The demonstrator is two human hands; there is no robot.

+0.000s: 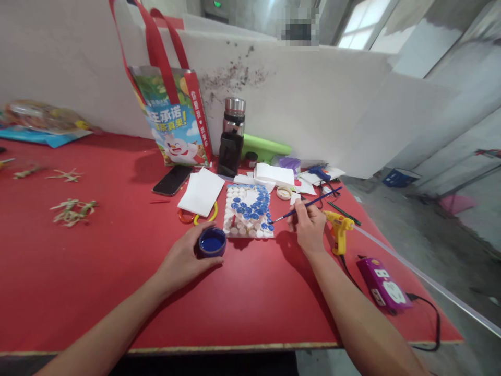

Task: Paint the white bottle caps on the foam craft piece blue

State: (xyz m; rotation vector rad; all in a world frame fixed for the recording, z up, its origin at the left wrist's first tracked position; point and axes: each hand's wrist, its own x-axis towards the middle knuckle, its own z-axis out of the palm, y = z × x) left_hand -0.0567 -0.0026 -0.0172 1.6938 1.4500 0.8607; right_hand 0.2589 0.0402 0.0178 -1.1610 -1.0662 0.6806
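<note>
My left hand (190, 254) is wrapped round a small dark cup (212, 242) of blue paint, which rests on the red table (156, 308). Between my fingers, my right hand (308, 223) holds a thin blue paintbrush (309, 203). The brush's dark tip touches or hovers just over the lower right part of a square panel (228, 209) covered with small round pieces. Many of those pieces are painted blue in a curved band round a pale centre; the others, at the left and bottom, are white.
Behind the panel stand a bottle (230, 141) and a printed bag (176, 120). A phone (172, 180) and white sheets (201, 191) lie left of it. At the right are a yellow glue gun (339, 230) and a purple power strip (384, 284) with cables.
</note>
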